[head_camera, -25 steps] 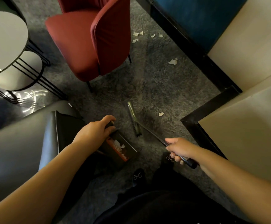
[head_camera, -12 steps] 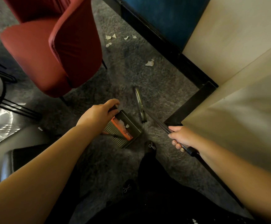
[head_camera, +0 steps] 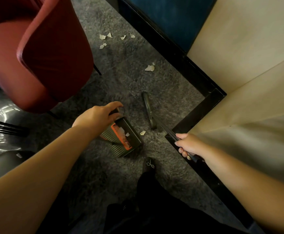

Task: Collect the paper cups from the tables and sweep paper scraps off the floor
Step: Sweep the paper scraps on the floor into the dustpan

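Dustpan (head_camera: pixel 122 139) sat on carpet, mouth toward broom head (head_camera: pixel 148 110); L hand (head_camera: pixel 99 117) gripped its handle to steady it. R hand (head_camera: pixel 188 146) clenched round broom shaft. One scrap (head_camera: pixel 142 132) lay just beside pan; other scraps (head_camera: pixel 150 67) well apart.

The view has swung right and forward: the round desk and grey seat at the left are gone from sight, the red chair (head_camera: pixel 41 53) now fills the upper left. A paper scrap (head_camera: pixel 142 132) that lay beyond the broom head (head_camera: pixel 148 110) now lies between it and the dustpan (head_camera: pixel 122 137)
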Motion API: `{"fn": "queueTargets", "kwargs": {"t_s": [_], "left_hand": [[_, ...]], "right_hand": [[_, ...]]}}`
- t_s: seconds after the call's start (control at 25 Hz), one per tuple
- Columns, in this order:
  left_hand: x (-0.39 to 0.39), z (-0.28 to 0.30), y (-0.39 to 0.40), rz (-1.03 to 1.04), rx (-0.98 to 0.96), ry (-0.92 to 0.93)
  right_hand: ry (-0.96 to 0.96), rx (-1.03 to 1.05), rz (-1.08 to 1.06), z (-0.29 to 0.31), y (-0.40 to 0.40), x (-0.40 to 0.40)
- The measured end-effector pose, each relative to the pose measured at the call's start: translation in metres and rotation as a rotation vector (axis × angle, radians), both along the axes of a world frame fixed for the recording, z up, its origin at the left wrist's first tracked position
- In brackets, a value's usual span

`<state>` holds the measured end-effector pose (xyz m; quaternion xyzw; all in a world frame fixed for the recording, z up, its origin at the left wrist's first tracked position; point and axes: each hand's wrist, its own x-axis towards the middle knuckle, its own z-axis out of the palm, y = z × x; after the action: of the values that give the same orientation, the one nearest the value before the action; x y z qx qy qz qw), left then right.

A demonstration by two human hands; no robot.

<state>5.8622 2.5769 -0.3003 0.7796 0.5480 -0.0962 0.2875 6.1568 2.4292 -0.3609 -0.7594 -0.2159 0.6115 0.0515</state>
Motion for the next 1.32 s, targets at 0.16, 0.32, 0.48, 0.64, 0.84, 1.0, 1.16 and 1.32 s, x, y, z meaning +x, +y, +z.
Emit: {"fn": "queueTargets", "kwargs": {"t_s": [0.16, 0.32, 0.48, 0.64, 0.84, 1.0, 1.16, 1.32], "left_hand": [[0.003, -0.001, 0.013, 0.002, 0.007, 0.019], [0.005, 0.000, 0.016, -0.005, 0.014, 0.029], [0.002, 0.001, 0.026, -0.009, 0.008, 0.017], [-0.008, 0.003, 0.031, -0.004, 0.003, 0.004], [-0.026, 0.007, 0.027, -0.024, -0.015, -0.050], [-0.030, 0.011, 0.045, -0.075, -0.024, -0.029], [-0.028, 0.015, 0.062, -0.267, 0.014, 0.028], [-0.031, 0.013, 0.070, -0.294, 0.039, 0.025]], "right_hand": [[0.029, -0.019, -0.009, -0.019, 0.020, -0.004], [0.125, -0.053, -0.060, -0.023, 0.032, -0.028], [0.291, -0.117, -0.186, -0.007, 0.040, -0.047], [0.291, -0.094, -0.130, 0.019, 0.037, -0.061], [0.160, -0.011, -0.045, 0.033, 0.033, -0.075], [0.045, 0.034, -0.073, 0.015, 0.038, -0.073], [-0.038, 0.008, -0.017, -0.010, 0.050, -0.069], [0.029, -0.034, -0.029, -0.024, 0.061, -0.092]]}}
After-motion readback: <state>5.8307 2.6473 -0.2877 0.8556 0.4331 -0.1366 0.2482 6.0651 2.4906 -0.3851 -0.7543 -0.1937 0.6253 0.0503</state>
